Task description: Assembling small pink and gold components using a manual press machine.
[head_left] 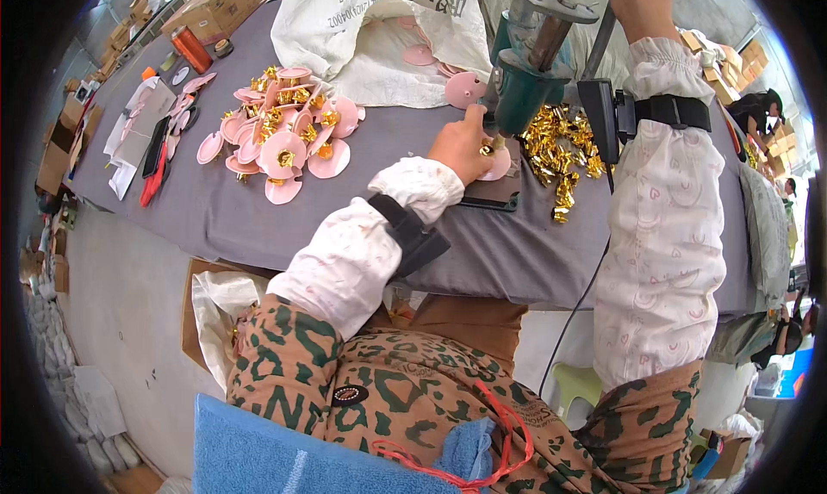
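The grey tabletop [258,227] carries everything, with a large white sack [362,29] slumped open at its far side and cardboard boxes [224,3] beyond. Near the middle stands a green bench press [525,80], its lever rising to the upper edge of the view. The right hand [642,3] is closed around that lever [603,37], arm raised high. To the left lies a heap of finished pink discs [284,136], each bearing a gold bow, and to the right of the press a loose pile of gold foil bows [556,154].

The left hand [461,145] pinches a single pink disc [498,167] against the press base, directly under the tool head, with a small gold bow [488,149] seated at the disc's centre.

To do this pressing well, I judge the bow should sit squarely under the tool tip before the lever comes down, the disc lying flat and not tilted. The left fingers [472,132] look very close to the head, so they would do best gripping the disc's outer rim. A slow, steady pull on the lever seems wiser than a jerk, which could shift the bow.
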`<state>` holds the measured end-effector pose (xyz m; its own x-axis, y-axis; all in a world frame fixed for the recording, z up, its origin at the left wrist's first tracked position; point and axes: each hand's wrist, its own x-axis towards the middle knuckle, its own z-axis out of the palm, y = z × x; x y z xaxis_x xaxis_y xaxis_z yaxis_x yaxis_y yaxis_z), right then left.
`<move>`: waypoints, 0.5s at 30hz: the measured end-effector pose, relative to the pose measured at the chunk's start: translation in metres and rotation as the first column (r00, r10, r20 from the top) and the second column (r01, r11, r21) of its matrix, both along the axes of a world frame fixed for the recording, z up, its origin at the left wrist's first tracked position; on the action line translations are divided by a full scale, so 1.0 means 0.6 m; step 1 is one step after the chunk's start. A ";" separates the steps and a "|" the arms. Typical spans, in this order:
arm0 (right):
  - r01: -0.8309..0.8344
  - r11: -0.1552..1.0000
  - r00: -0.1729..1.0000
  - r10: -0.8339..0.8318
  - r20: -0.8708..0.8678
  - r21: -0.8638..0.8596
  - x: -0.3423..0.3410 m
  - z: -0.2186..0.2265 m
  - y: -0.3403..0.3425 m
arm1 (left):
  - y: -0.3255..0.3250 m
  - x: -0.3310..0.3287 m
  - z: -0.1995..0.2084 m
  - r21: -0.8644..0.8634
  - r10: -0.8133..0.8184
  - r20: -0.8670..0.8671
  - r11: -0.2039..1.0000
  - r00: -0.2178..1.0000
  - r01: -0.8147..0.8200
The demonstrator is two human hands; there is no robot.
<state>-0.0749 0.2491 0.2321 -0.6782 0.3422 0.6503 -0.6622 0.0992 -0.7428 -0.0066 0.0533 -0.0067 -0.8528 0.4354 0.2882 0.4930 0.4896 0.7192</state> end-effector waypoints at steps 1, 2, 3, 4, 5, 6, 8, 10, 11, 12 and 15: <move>0.015 1.000 1.000 -0.015 0.008 0.000 0.002 -0.003 0.002 | 0.008 0.005 0.002 0.004 -0.004 -0.003 1.000 1.000 0.004; 0.032 0.999 0.999 -0.032 0.016 0.002 0.004 -0.002 0.006 | 0.017 0.011 0.004 0.021 -0.001 0.045 1.000 0.999 0.000; 0.036 0.999 0.999 -0.036 0.014 0.009 0.008 0.000 0.008 | 0.021 0.017 0.005 0.038 0.003 0.095 0.999 0.995 -0.007; 0.047 0.999 0.999 -0.048 0.024 0.015 0.013 0.004 0.012 | 0.024 0.019 0.002 0.047 -0.004 0.094 0.999 0.996 0.000; 0.062 0.998 0.997 -0.063 0.034 0.024 0.019 0.009 0.016 | 0.027 0.019 -0.003 0.090 -0.036 0.097 0.996 0.995 0.028; 0.064 0.994 0.996 -0.058 -0.074 0.092 0.046 0.007 0.006 | 0.024 0.018 -0.006 0.131 -0.059 0.102 0.990 0.993 0.046; 0.344 0.842 0.926 -0.231 -0.298 0.416 0.148 -0.015 -0.015 | 0.009 0.021 -0.006 0.145 -0.037 0.096 0.989 0.995 0.023; 0.494 0.755 0.854 -0.331 -0.401 0.431 0.251 -0.089 -0.052 | -0.018 0.023 -0.011 0.143 0.028 0.096 0.989 0.995 -0.042; 0.057 0.997 0.950 -0.072 -0.305 -0.059 0.299 -0.140 -0.063 | -0.012 0.025 -0.007 0.134 0.001 0.083 0.991 0.997 -0.012; 0.254 0.944 0.940 -0.190 -0.284 0.211 0.351 -0.198 -0.061 | -0.011 0.026 -0.007 0.116 -0.010 0.074 0.993 0.997 0.001; 0.165 0.838 0.986 -0.131 -0.103 0.520 0.430 -0.320 -0.059 | 0.008 0.024 -0.013 0.086 -0.005 0.002 0.996 1.000 0.005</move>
